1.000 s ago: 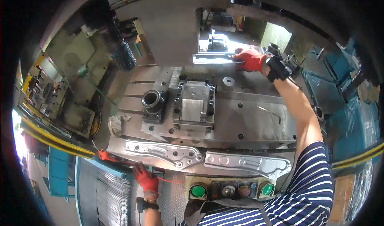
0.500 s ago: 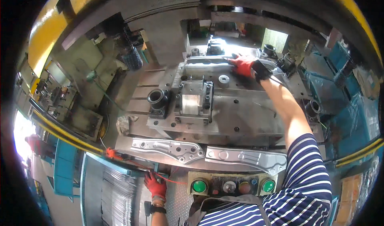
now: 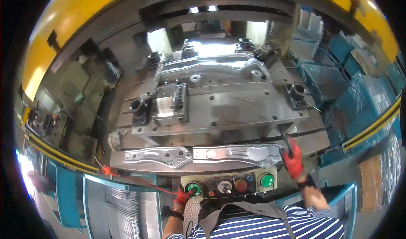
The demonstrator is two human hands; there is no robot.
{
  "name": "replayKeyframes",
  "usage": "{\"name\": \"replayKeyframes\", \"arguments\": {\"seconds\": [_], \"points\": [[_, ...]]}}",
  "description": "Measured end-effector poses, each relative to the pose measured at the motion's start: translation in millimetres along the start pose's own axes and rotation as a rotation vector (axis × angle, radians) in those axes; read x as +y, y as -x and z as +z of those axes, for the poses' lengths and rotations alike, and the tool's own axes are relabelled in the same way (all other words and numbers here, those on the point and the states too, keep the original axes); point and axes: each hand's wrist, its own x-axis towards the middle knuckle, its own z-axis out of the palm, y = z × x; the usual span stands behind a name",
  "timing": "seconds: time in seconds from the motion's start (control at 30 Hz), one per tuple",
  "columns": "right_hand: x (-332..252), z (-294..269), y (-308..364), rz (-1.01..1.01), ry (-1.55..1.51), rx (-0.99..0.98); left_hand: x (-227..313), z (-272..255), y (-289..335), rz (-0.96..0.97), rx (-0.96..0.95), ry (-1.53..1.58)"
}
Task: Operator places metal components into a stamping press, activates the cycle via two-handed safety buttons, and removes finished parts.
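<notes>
My left hand (image 3: 182, 197), in a red glove, is at the left green push button (image 3: 193, 188) of the control panel. A fingertip rests on the button, and I see nothing held. My right hand (image 3: 293, 159), also red-gloved, is beside the right end of a stamped metal bracket (image 3: 232, 153) along the front edge of the press bed. Its fingers are blurred near something dark and narrow, so their grip is unclear. A second stamped bracket (image 3: 158, 155) lies left of the first. Farther back, a long shiny stamped part (image 3: 211, 66) sits on the die.
Upright guide bushings (image 3: 138, 107) and a bolted block (image 3: 166, 106) stand on the die plate (image 3: 237, 106). The panel also carries a right green button (image 3: 267, 180) and a red button (image 3: 241, 185). A bin (image 3: 120, 213) of stacked metal parts stands at lower left. Yellow-black bars (image 3: 63, 152) flank the press.
My right hand has come back from the far stamped part to the front edge. My left hand has moved from beside the bin to the left green button. The view has shifted right.
</notes>
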Motion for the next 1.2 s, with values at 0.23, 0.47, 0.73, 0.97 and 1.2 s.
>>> {"name": "replayKeyframes", "arguments": {"seconds": [0.23,0.47,0.73,0.97,1.2], "points": [[83.3,75.1,143.2,0.483,-0.473,-0.239,-10.4,-11.2,-12.6,-0.059,-0.029,0.046],[38.8,46.4,108.5,0.819,-0.286,-0.565,9.5,-5.1,-2.2,-0.099,0.065,-0.304],[70.6,69.0,121.0,0.635,0.075,-0.584,25.4,4.1,12.7,-0.132,0.156,-0.255],[86.5,75.9,128.3,0.579,0.055,-0.543,5.3,-0.8,-0.8,-0.070,0.090,-0.010],[82.9,71.9,128.9,0.559,0.167,-0.561,12.7,-0.6,0.2,-0.126,0.137,-0.352]]}}
